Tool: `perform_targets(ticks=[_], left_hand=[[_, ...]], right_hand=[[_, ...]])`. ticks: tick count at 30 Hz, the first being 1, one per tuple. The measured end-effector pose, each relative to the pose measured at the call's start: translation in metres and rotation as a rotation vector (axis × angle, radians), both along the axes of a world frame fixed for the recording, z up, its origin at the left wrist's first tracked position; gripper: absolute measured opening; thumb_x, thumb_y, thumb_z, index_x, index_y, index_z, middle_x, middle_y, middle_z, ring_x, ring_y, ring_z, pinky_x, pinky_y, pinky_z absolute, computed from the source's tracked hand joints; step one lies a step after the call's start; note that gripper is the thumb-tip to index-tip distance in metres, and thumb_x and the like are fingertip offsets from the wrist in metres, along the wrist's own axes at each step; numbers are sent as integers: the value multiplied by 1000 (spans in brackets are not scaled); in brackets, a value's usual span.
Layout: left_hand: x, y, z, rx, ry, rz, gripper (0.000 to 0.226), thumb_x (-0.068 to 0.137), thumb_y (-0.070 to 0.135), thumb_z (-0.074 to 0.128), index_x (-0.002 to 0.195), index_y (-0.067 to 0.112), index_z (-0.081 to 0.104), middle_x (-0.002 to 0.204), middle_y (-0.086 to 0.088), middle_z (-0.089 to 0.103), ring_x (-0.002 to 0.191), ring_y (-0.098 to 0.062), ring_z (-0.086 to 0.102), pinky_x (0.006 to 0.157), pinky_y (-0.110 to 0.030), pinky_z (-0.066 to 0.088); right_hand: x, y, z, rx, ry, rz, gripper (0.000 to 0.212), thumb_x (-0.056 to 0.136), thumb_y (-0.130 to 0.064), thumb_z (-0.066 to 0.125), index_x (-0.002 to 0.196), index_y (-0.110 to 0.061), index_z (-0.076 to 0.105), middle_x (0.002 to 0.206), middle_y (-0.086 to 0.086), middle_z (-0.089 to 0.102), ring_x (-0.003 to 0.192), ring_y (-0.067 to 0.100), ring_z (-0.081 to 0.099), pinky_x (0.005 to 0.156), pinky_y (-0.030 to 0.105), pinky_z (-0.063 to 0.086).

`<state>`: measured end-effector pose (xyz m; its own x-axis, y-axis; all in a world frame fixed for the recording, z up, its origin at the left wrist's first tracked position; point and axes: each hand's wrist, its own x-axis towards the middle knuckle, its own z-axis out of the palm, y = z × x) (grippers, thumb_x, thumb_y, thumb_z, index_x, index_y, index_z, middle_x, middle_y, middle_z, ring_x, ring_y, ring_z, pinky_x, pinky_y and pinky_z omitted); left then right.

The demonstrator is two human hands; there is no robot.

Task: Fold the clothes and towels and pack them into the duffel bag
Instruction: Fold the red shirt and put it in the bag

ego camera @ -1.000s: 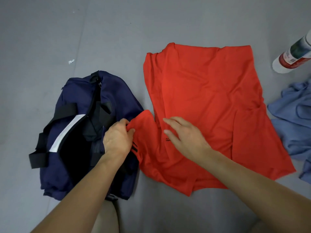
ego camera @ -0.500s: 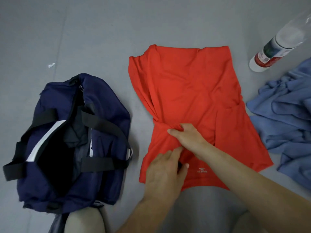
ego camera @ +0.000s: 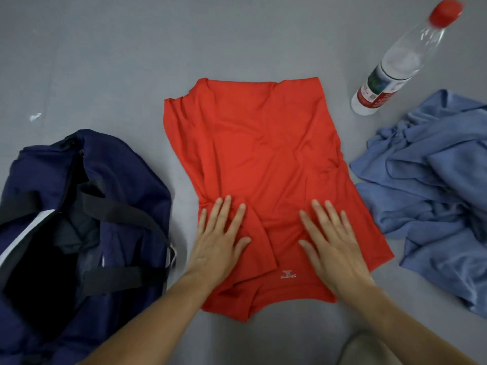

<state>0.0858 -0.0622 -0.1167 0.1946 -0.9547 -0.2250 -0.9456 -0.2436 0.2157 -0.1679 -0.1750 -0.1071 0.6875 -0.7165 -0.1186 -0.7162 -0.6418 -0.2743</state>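
Both palms flat, fingers spread, left hand [ego camera: 220,239] and right hand [ego camera: 326,239] press the partly folded red fabric shirt [ego camera: 263,154] on the grey floor [ego camera: 131,61], between the open navy duffel bag [ego camera: 126,180] and a crumpled blue cloth [ego camera: 434,193].

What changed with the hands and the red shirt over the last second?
The left hand let go of the sleeve it pinched near the duffel bag; that sleeve is now folded inward on the red shirt. Both it and the right hand now press flat on the shirt. The bag, blue cloth and bottle stayed put.
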Motion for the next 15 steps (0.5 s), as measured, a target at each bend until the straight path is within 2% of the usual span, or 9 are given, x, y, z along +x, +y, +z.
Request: perform_targets(ticks=[2,5,8,11,13,15], left_hand=[[2,15,-6,33,-40,1,69,101,59,26,160,26,14,168,-9,6,155,-27,2,123,-54,11],[5,44,-8,56,-56,19,68,101,60,22,160,27,15,168,-9,4,155,-29,2,121,-56,13],[9,74,-8,109,-96,9,70,100,63,22,160,27,17,168,-9,3,155,-31,5,119,-54,12],[11,91,-4,130,-133,-50,75,97,70,21,159,27,20,168,-11,5,153,-35,11,118,-54,12],[14,85,7,88,-108,-61,77,96,71,23,159,28,20,167,-12,9,153,-36,13,117,-55,13],[27,54,16,1,-52,-60,74,97,66,29,159,27,22,167,-11,12,154,-34,11,119,-53,14]], right_hand=[[-25,-4,-5,28,149,-43,65,101,-55,28,157,-20,31,165,9,22,153,31,15,121,56,19],[-42,14,-9,37,244,2,70,100,-61,22,157,-21,29,165,9,22,153,33,15,120,59,19],[-41,44,-10,15,235,12,73,94,-62,37,153,-20,38,163,11,26,150,38,23,115,63,26],[-38,63,-11,-37,225,-34,77,86,-66,46,148,-20,48,158,12,38,143,38,38,108,62,35],[-37,71,-9,-57,243,-45,80,82,-73,45,143,-22,55,152,10,47,137,35,46,100,57,42],[-33,69,0,-3,235,-59,76,84,-77,37,136,-27,61,141,7,59,123,31,55,86,50,49]])
